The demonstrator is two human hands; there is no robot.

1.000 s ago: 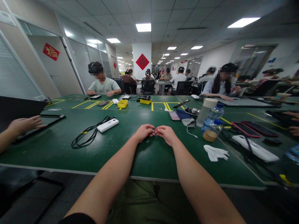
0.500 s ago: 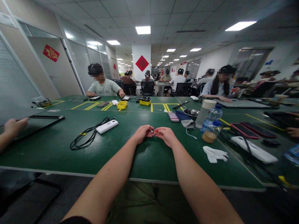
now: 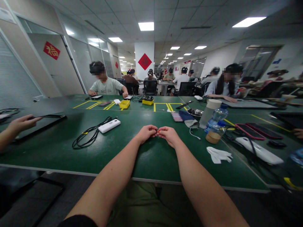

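Observation:
Over the middle of the green table (image 3: 151,164), my left hand (image 3: 146,134) and my right hand (image 3: 169,135) meet at the fingertips. Both are closed in a pinch around something very small, now mostly hidden by the fingers; its kind does not show. To the left of my hands lies a white power bank (image 3: 109,126) beside a coiled black cable (image 3: 86,138). On the right, a grey pouch (image 3: 192,124) with a white cord is the closest thing to my right hand.
At right stand a pale tumbler (image 3: 209,114) and a bottle of brown liquid (image 3: 214,135), near a white glove-like cloth (image 3: 218,155) and red-edged phones (image 3: 250,131). Yellow trays (image 3: 124,104) sit farther back. A co-worker's hand (image 3: 22,123) holds a dark panel at left.
My fingertips have drawn closer together, covering the small silver and orange-red bits seen between them before. At left, the co-worker's hand has moved right and the panel has lifted.

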